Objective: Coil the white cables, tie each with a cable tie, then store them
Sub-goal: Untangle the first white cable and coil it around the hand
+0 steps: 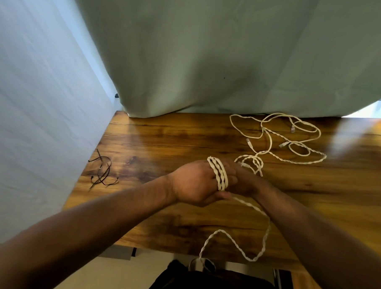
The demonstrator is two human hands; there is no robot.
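Note:
A white braided cable is wound in several turns around the fingers of my left hand, which is closed over the middle of the wooden table. My right hand sits just behind the coil, touching it, mostly hidden by the left hand and closed on the cable. The loose tail of this cable runs from the hands toward me, loops on the table and drops over the front edge. More white cables lie tangled at the back right. Thin dark cable ties lie at the left edge.
A pale green cloth hangs behind the table and reaches its back edge. A light blue cloth closes off the left side. A dark bag sits below the table's front edge near my body.

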